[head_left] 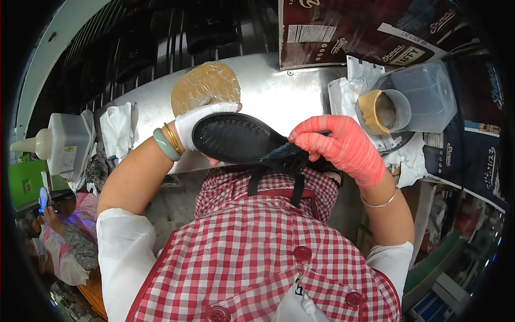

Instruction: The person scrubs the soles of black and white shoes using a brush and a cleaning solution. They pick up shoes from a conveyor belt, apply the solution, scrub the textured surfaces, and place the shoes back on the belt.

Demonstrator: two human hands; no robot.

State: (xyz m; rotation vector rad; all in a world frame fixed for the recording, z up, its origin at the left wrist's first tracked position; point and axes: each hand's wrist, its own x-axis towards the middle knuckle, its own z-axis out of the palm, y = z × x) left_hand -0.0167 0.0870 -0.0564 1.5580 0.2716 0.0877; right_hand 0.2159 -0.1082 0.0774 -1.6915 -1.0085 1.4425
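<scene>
A black shoe sole (pixel 236 137) with a raised, ridged rim lies tilted over the front edge of the metal worktop. My left hand (pixel 196 123), in a white glove with bare fingertips, grips its broad left end. My right hand (pixel 340 145), in a coral knit glove, is closed at the narrow right end. A thin dark piece sticks out between its fingers; whether this is a tool or part of the shoe I cannot tell. A shiny, wet-looking patch (pixel 274 152) shows on the sole near those fingers. Dark straps hang below, partly hidden.
A plastic-wrapped tan pad (pixel 206 86) lies on the metal worktop (pixel 273 80). At right stand a taped cup (pixel 383 110) and a clear plastic container (pixel 426 94), before dark cartons (pixel 365 32). A white squeeze bottle (pixel 63 145) stands left; another person (pixel 70 236) sits beyond.
</scene>
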